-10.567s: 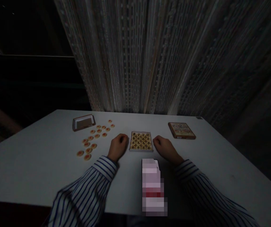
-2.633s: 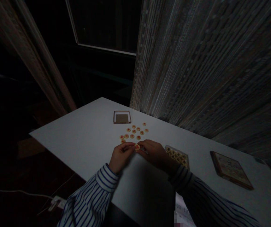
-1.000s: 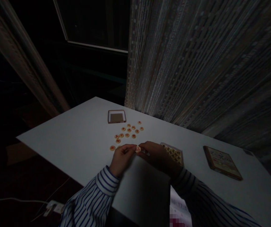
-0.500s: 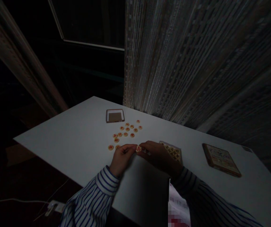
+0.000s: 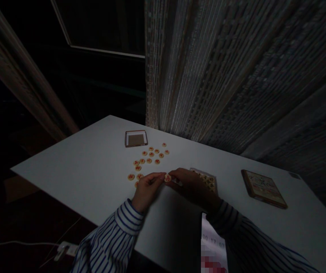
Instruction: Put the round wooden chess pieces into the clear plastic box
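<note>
Between the fingertips of both my hands is a round Chinese chess piece [image 5: 167, 178] with a red character facing up. My left hand [image 5: 145, 190] pinches it from the left, and my right hand [image 5: 192, 186] grips it from the other side. Just beyond my left hand, several loose chess pieces [image 5: 151, 154] with red characters lie scattered on the white table [image 5: 94, 159]. A tray [image 5: 215, 181] of pieces with dark characters is partly covered by my right hand.
At the back stands a shallow open box part [image 5: 136, 145] with a brown base. A flat box with a printed cover [image 5: 265, 187] lies on the right. A lit phone [image 5: 214, 242] showing digits is by my right sleeve. String curtains [image 5: 208, 76] hang behind the table.
The piece between my fingers has turned a little. My view has shifted slightly, so the table things appear a bit further left. Both hands keep their grip.
</note>
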`<state>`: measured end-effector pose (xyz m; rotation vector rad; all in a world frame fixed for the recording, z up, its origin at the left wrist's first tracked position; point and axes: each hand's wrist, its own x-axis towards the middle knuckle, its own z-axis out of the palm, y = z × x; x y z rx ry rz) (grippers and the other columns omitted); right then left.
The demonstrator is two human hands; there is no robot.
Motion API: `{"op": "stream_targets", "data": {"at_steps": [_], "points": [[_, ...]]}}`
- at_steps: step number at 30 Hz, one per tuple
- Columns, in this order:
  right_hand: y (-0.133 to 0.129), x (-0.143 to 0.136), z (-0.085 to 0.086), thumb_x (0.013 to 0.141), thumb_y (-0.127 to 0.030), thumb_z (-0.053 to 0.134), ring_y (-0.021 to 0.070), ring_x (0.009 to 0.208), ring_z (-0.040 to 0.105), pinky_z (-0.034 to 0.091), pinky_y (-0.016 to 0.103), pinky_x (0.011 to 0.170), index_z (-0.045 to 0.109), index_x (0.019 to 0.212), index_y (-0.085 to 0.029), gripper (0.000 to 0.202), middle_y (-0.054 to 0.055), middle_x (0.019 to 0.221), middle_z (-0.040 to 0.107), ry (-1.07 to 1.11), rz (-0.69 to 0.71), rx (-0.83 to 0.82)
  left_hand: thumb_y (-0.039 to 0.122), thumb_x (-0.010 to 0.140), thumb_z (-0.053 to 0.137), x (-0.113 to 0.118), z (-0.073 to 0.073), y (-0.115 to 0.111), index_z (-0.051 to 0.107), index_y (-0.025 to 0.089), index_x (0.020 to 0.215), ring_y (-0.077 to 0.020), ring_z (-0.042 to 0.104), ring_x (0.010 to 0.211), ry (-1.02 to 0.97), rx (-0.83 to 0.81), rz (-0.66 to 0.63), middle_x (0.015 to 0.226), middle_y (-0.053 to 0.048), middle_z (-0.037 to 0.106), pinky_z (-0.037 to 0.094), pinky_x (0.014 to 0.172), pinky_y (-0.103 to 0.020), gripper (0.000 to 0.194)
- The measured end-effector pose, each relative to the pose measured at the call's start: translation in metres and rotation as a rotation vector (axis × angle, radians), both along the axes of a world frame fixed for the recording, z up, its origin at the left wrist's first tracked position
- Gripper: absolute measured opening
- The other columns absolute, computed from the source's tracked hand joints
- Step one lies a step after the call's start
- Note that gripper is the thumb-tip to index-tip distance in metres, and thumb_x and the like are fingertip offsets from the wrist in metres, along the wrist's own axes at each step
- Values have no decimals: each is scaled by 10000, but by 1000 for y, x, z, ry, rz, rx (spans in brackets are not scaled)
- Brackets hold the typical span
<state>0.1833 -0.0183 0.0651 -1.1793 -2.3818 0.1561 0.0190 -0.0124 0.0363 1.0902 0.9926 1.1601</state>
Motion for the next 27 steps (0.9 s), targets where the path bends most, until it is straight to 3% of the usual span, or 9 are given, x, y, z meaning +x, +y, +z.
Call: {"op": "stream_targets", "data": {"at_steps": [18, 27], "points": [[-7, 5, 1, 873, -308, 458, 137, 722, 551, 398, 257, 624, 576, 966, -173, 201, 46, 821, 612, 1, -9, 12, 327, 578, 735, 8, 0, -1, 683, 142, 758, -177, 655, 760, -82, -44, -8, 778, -57, 722, 498, 778, -308, 263], [-11, 10, 2, 870, -305, 457, 142, 754, 561, 424, 275, 661, 565, 1000, -179, 211, 50, 881, 626, 13, -6, 2, 345, 621, 705, 10, -2, -2, 699, 156, 788, -192, 655, 795, -13, -1, -14, 819, -61, 724, 501, 791, -321, 251]]}}
